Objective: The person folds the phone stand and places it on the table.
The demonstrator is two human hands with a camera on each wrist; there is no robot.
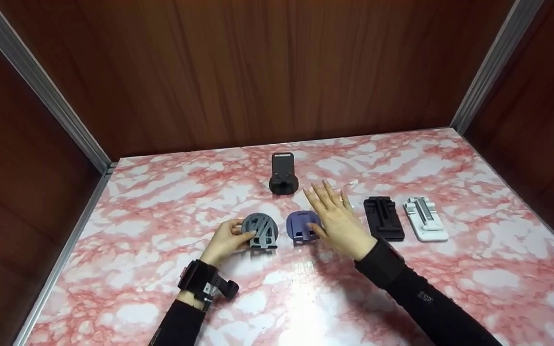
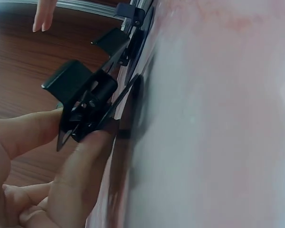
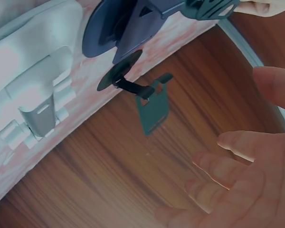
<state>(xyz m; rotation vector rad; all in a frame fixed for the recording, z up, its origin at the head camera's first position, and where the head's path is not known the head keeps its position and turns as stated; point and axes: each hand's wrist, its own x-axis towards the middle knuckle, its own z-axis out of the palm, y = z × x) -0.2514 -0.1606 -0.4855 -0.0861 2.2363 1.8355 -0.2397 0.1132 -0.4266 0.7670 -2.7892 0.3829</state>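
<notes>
My left hand [image 1: 231,236] pinches a grey round phone stand [image 1: 260,229] that rests on the pink marbled table [image 1: 161,202]. In the left wrist view its thumb and fingers [image 2: 80,161] grip the stand's dark base [image 2: 88,107]. Just to the right is a purple stand [image 1: 301,225]. My right hand [image 1: 330,211] hovers at that stand's right side with straight, spread fingers, holding nothing. In the right wrist view the purple stand [image 3: 118,23] lies apart from the open fingers [image 3: 232,180].
A black upright stand [image 1: 283,175] is behind the two hands. A flat black stand [image 1: 384,218] and a flat white stand [image 1: 425,219] lie to the right. Wooden walls with metal corner rails [image 1: 41,81] enclose the table on three sides.
</notes>
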